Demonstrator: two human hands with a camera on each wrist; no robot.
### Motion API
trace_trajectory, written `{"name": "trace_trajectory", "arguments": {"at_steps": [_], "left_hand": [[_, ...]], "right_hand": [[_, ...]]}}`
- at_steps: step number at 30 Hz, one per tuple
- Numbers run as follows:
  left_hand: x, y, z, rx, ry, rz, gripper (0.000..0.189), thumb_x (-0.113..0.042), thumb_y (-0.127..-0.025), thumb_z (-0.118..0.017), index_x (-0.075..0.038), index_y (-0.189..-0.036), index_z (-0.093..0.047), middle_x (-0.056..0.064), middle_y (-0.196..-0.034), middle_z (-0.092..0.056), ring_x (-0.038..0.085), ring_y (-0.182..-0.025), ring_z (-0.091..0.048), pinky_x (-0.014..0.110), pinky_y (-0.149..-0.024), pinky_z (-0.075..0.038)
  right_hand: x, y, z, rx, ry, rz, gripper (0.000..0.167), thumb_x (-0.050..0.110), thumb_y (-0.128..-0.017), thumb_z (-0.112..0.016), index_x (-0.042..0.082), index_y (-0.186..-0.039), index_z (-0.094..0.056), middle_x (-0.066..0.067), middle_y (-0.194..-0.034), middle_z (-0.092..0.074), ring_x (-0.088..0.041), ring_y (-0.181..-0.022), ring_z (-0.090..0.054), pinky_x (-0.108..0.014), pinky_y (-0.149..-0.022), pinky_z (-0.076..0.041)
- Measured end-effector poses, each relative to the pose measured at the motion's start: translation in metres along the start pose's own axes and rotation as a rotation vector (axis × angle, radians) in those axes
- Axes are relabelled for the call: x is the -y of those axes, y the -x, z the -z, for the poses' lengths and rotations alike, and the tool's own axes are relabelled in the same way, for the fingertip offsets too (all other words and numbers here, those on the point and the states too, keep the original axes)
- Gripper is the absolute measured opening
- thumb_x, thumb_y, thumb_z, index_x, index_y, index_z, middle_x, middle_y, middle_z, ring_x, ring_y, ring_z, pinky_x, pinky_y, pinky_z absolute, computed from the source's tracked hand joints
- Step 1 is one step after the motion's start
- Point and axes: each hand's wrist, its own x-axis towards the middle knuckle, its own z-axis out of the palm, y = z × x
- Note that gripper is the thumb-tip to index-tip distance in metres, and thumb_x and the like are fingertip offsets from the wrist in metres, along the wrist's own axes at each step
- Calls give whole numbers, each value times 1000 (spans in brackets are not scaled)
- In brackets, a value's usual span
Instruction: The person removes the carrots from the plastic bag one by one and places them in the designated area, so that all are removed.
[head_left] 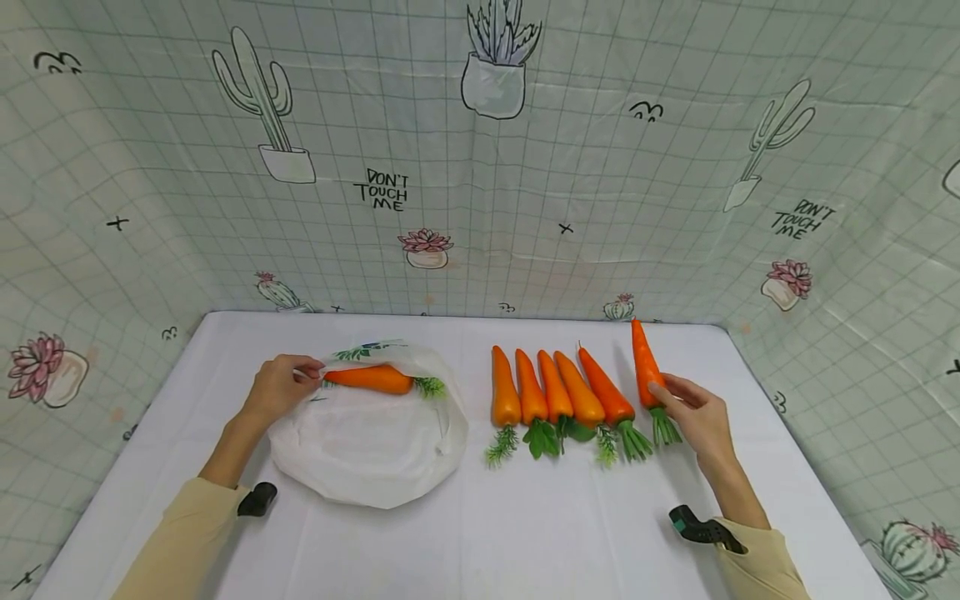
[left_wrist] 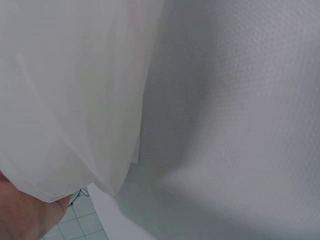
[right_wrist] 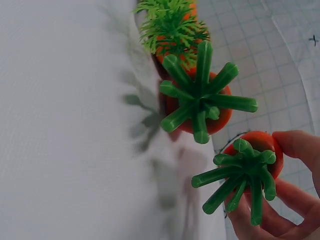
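Observation:
My left hand (head_left: 281, 387) pinches the left rim of a white plastic bag (head_left: 375, 454), which lies with its mouth wide. Inside the bag is one orange carrot (head_left: 372, 379) with feathery green leaves pointing right. My right hand (head_left: 696, 414) grips a carrot (head_left: 647, 362) near its top, thumb on one side and fingers on the other. Short green stalks (right_wrist: 245, 175) of that carrot face the right wrist camera. Just left of it lies a row of several carrots (head_left: 553, 387), tips away from me. The bag hides most of my left hand in the left wrist view.
A white cloth (head_left: 525, 533) covers the table, whose back edge meets a grid-patterned curtain (head_left: 525, 183) printed with cacti. The curtain also hangs along both sides. A dark wrist camera (head_left: 257, 499) sits by my left sleeve, another camera (head_left: 705, 528) by the right.

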Motion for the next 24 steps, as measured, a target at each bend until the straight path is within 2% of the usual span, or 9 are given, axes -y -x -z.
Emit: {"name": "trace_trajectory", "arguments": {"at_steps": [3,6,17,20,24], "left_hand": [[0,0,0,-3,-1,-1,24,0,-93,-70,14,-112,-69,23,-93,-72,41,-87,-70,52,-78,-59],[0,0,0,-7,4,-5,24,0,-93,-70,15,-112,-69,23,-93,-72,41,-87,-70,52,-77,-59],[0,-1,-2,0,-4,9,23,1,-92,-70,14,-112,-69,23,-93,-72,40,-87,-69,51,-78,-59],[0,-1,-2,-1,0,10,23,1,-92,-70,14,-111,-69,23,-92,-72,40,-86,-69,51,-77,-59],[0,0,-2,-6,4,7,23,2,-92,-70,15,-111,-69,23,-92,-72,39,-85,-69,51,-76,-59]], "right_hand": [[-2,-1,-1,23,33,-6,67,48,-97,-69,3,-146,-56,-14,-136,-61,8,-89,-59,-11,-79,-51],[-4,-1,-1,46,49,-9,68,48,-97,-68,2,-146,-56,-23,-144,-55,9,-89,-58,-11,-79,-51],[-12,-4,-3,119,126,-7,69,48,-97,-67,1,-146,-55,-26,-144,-55,3,-94,-56,-13,-79,-52],[-13,-4,-4,136,147,-7,70,49,-97,-67,1,-146,-55,-25,-144,-56,-5,-98,-59,-14,-79,-52],[-15,-4,-4,153,167,-8,69,48,-98,-66,0,-146,-54,-27,-143,-56,-24,-111,-59,-14,-79,-51]]}}
